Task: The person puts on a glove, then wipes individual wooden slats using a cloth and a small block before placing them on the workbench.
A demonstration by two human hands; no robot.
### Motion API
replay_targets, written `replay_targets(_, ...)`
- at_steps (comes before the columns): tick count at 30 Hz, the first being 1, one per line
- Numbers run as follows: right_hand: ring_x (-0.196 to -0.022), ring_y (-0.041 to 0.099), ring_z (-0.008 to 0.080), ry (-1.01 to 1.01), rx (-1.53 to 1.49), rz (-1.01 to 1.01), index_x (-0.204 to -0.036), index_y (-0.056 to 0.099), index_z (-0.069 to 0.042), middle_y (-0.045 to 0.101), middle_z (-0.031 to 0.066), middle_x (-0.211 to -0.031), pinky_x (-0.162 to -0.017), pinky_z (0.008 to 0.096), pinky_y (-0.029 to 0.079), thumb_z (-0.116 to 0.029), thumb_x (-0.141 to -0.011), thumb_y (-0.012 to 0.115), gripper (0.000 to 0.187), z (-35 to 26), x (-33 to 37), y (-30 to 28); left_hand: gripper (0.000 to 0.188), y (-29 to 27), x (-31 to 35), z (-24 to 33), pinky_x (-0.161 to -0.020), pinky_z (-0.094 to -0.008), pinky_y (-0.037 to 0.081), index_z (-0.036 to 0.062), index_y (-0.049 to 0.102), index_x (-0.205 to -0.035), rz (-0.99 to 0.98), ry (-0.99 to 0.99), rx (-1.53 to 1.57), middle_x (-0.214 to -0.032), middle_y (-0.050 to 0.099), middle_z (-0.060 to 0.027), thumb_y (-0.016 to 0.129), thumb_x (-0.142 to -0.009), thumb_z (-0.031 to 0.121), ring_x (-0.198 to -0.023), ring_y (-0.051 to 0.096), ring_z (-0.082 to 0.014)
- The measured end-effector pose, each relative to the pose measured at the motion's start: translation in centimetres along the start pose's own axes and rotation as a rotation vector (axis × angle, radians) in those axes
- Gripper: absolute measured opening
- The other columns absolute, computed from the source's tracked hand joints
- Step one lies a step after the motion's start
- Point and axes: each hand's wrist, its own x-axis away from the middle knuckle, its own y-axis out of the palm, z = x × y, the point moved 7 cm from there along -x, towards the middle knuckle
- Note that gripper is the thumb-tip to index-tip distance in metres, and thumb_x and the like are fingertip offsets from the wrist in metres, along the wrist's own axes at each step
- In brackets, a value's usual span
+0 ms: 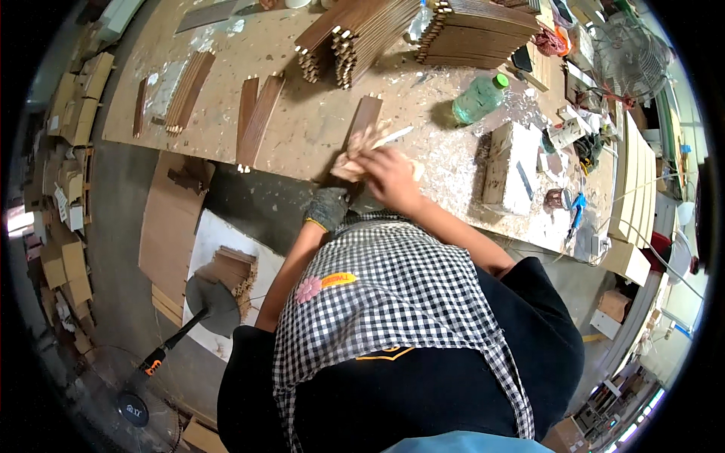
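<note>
A brown wooden slat [368, 113] with pale pegs at its far end lies across the near edge of the workbench, pointing away from me. My left hand [328, 207], in a dark grey knit glove, is closed at the slat's near end, just off the bench edge; its fingertips are partly hidden. My right hand [390, 177] is bare and presses a crumpled tan cloth [353, 163] onto the slat. Beside the cloth, a thin white stick-like thing [396, 135] points up to the right; whether the hand holds it is hidden.
Stacks of brown slats [359, 38] stand at the back of the bench [302, 143]; loose slats [260, 121] lie left. To the right are a green-capped bottle [480, 99], a white block [512, 170] and a blue-handled tool [578, 211]. A fan [136, 408] stands lower left.
</note>
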Motion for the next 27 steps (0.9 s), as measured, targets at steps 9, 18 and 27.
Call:
replay_targets(9,-0.125,0.056,0.0306,0.158,0.185,-0.107,-0.128,0.062,-0.010,0.058,0.0133,-0.137,-0.111,0.0458,0.038,-0.022,-0.095,0.055,0.037,18.6,-7.2,6.8,0.055,-7.2,-4.1,12.1,-0.090,-0.0315,0.055,-0.0009,0.045,-0.141,-0.060,-0.532,0.874,-0.119,0.061,-0.0138,0.066,-0.091,0.007,-0.105,0.063,-0.0223)
replay_targets(18,-0.089,0.064,0.0293,-0.114,-0.079,-0.017,-0.092,0.066,-0.007,0.064,0.0122,-0.085,-0.073,0.0414,0.051,-0.008,-0.080,0.066,0.012,6.4,-6.3,2.6,0.026,-10.5,-1.1,10.2,-0.045,-0.0216,0.039,0.0048,0.065,-0.101,0.218,-0.987,1.356,-0.075,0.060,-0.0036,0.060,-0.099,0.030,-0.055,0.049,-0.0095)
replay_targets(27,-0.106,0.057,0.0329,0.079,0.088,0.033,-0.096,0.072,-0.010,0.064,0.0118,-0.105,-0.109,0.0513,0.029,-0.054,-0.090,0.061,0.045,6.7,-5.4,-2.5,0.033,-10.6,-0.6,5.9,-0.034,-0.0223,0.036,0.0032,0.060,-0.124,-0.065,-0.226,0.645,-0.064,0.055,-0.0044,0.046,-0.104,0.025,-0.041,0.045,-0.0093)
